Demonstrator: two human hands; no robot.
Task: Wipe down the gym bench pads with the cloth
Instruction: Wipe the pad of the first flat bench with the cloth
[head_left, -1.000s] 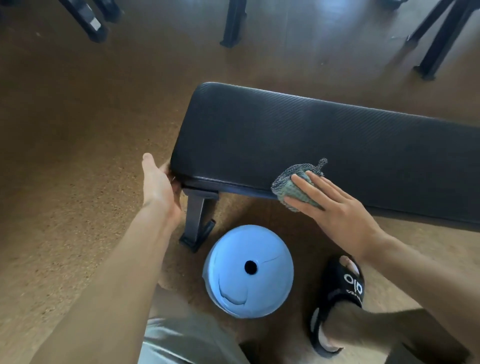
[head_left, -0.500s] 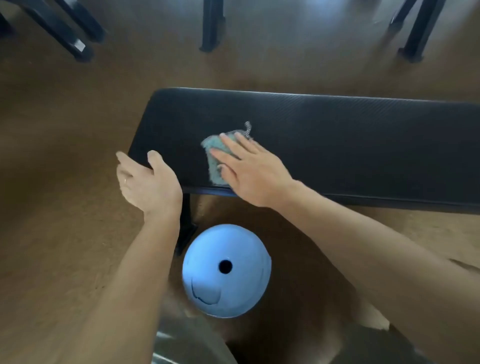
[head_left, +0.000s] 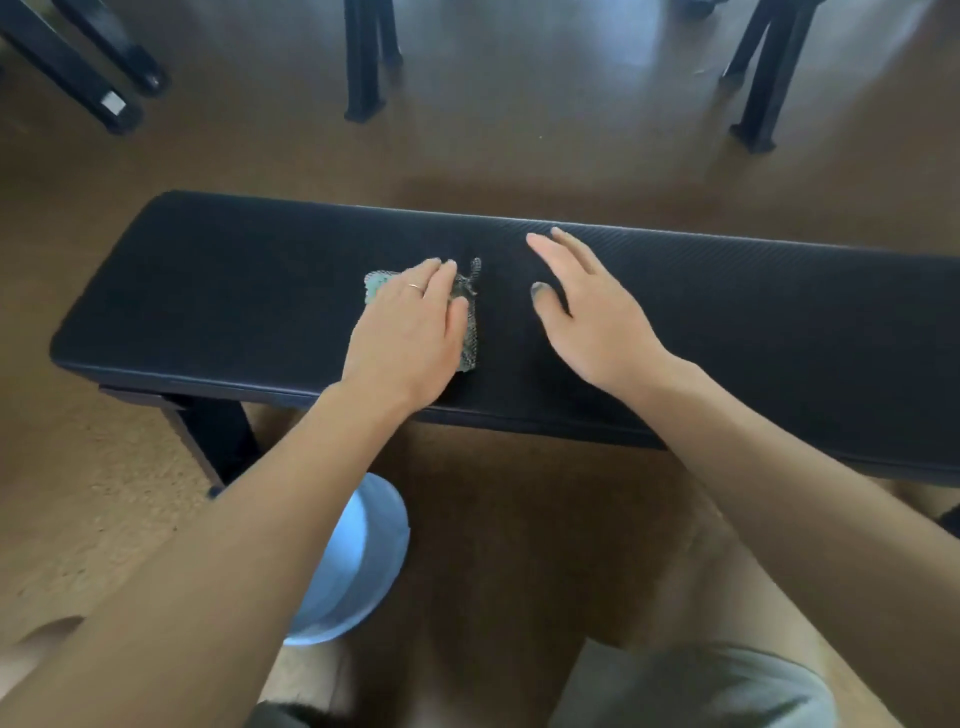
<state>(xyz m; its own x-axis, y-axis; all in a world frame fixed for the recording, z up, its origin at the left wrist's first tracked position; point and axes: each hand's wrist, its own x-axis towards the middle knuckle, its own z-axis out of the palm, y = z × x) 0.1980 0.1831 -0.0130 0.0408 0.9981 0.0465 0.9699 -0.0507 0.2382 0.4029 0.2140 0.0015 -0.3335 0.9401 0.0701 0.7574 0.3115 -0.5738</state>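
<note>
A long black padded gym bench (head_left: 753, 332) runs across the middle of the view. On its top, left of centre, lies a small grey-green mesh cloth (head_left: 470, 335). My left hand (head_left: 410, 332), with a ring on one finger, lies flat over the cloth and presses it against the pad with straight fingers. Only the cloth's right edge and a pale corner at the upper left show from under the hand. My right hand (head_left: 587, 306) is just right of the cloth, over the pad, fingers spread and holding nothing.
A light blue round object (head_left: 358, 561) sits on the brown floor below the bench's near edge, beside the black bench leg (head_left: 218, 441). Black metal legs of other equipment stand at the back (head_left: 369, 62) (head_left: 763, 78) (head_left: 78, 67). My knees show at the bottom.
The cloth went from under my right hand to under my left hand. My left hand moved from the bench's left end onto the cloth; my right hand came off it to the right.
</note>
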